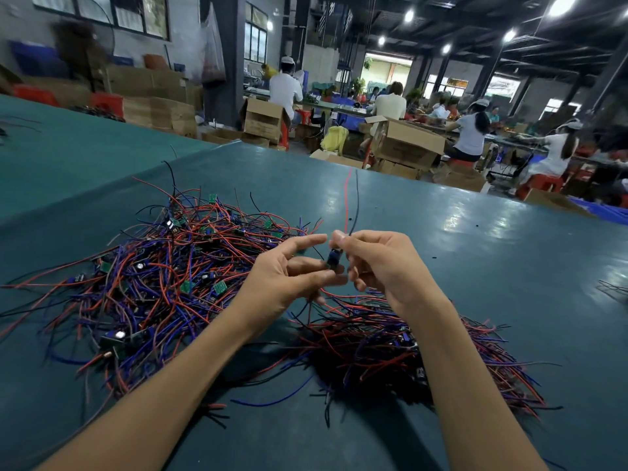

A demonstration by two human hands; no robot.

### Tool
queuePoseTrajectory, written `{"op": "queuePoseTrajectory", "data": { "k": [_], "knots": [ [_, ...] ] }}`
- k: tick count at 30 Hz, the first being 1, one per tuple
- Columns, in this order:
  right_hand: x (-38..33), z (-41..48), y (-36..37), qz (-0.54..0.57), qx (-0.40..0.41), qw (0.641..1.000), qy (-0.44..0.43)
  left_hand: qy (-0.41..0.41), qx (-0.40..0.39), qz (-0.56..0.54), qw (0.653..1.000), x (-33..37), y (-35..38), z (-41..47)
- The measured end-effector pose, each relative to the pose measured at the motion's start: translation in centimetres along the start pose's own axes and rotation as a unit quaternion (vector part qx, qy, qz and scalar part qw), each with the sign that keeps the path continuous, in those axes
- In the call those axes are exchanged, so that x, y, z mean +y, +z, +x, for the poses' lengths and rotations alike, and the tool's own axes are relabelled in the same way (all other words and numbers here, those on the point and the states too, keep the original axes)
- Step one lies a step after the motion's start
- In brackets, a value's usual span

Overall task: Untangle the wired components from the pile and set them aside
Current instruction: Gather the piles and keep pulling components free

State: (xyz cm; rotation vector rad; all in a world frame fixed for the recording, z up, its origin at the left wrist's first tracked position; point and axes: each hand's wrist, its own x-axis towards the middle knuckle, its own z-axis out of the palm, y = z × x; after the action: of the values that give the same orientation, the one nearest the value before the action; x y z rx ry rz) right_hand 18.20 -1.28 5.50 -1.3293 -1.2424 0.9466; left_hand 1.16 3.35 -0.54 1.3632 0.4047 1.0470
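Observation:
A big tangled pile point(163, 266) of red, blue and black wires with small green circuit boards lies on the left of the green table point(475, 253). A second, flatter heap of wired components point(390, 341) lies lower right, under my right forearm. Between both hands, above the table, is one small dark wired component point(334, 258). Its red and black wires point(350, 202) stick up from my right hand point(377, 263), which pinches them at the fingertips. My left hand point(289, 280) touches the component's lower side with thumb and fingers, index finger stretched out.
The table's far edge runs diagonally behind the piles. A few loose wires lie at the right edge point(611, 290). Beyond are cardboard boxes point(407, 141), red stools and several seated people working at other tables.

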Motion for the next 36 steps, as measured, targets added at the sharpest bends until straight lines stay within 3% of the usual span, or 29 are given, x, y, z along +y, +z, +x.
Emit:
{"op": "queuePoseTrajectory", "data": {
  "k": [2, 4, 8, 10, 11, 15, 18, 21, 24, 26, 28, 29, 32, 34, 36],
  "knots": [
    [0.0, 0.0, -0.5, 0.029, 0.002, 1.0, 0.003, 0.021, 0.006, 0.098, 0.995, 0.1, 0.1, -0.1],
    [-0.3, 0.0, -0.9, 0.046, -0.016, 0.999, 0.008, 0.104, 0.057, 0.25, 0.961, -0.2, 0.1, -0.3],
    [-0.5, -0.1, -2.0, 0.066, -0.04, 0.997, 0.024, 0.316, 0.136, 0.509, 0.789, -1.1, -0.4, -1.0],
    [-0.5, -0.2, -2.8, 0.069, -0.049, 0.996, 0.031, 0.365, 0.155, 0.553, 0.733, -1.1, -0.6, -1.0],
    [-0.6, -0.2, -3.2, 0.069, -0.055, 0.996, 0.035, 0.379, 0.161, 0.556, 0.722, -0.9, -0.8, -0.9],
    [-0.8, -0.6, -4.3, 0.054, -0.067, 0.995, 0.048, 0.383, 0.155, 0.549, 0.726, -0.7, -0.6, -1.0],
    [-0.9, -0.7, -4.8, 0.068, -0.041, 0.995, 0.058, 0.359, 0.129, 0.539, 0.751, -0.5, -0.3, -1.1],
    [-1.4, -0.9, -5.9, 0.056, 0.005, 0.996, 0.063, 0.329, 0.043, 0.521, 0.787, -0.4, -0.4, -0.9],
    [-1.7, -1.3, -7.5, 0.005, 0.067, 0.994, 0.086, 0.294, -0.048, 0.525, 0.797, -0.9, -0.3, -0.9],
    [-1.9, -1.7, -8.8, -0.016, 0.104, 0.988, 0.109, 0.212, -0.065, 0.492, 0.842, -1.3, 0.1, -1.0],
    [-2.0, -2.3, -9.9, -0.023, 0.127, 0.984, 0.124, 0.028, -0.093, 0.347, 0.933, -1.4, 0.3, -0.9],
    [-2.0, -2.6, -10.5, -0.021, 0.132, 0.983, 0.13, -0.07, -0.113, 0.243, 0.961, -1.3, 0.3, -0.8],
    [-2.2, -3.4, -12.1, -0.009, 0.14, 0.98, 0.14, -0.226, -0.176, 0.002, 0.958, -0.7, 0.2, -0.6],
    [-2.2, -3.9, -13.3, -0.006, 0.151, 0.977, 0.15, -0.268, -0.211, -0.051, 0.939, -0.4, 0.0, -0.6],
    [-1.8, -4.4, -14.6, -0.022, 0.167, 0.969, 0.179, -0.309, -0.239, -0.035, 0.92, -0.2, -0.1, -0.7]
  ]
}}
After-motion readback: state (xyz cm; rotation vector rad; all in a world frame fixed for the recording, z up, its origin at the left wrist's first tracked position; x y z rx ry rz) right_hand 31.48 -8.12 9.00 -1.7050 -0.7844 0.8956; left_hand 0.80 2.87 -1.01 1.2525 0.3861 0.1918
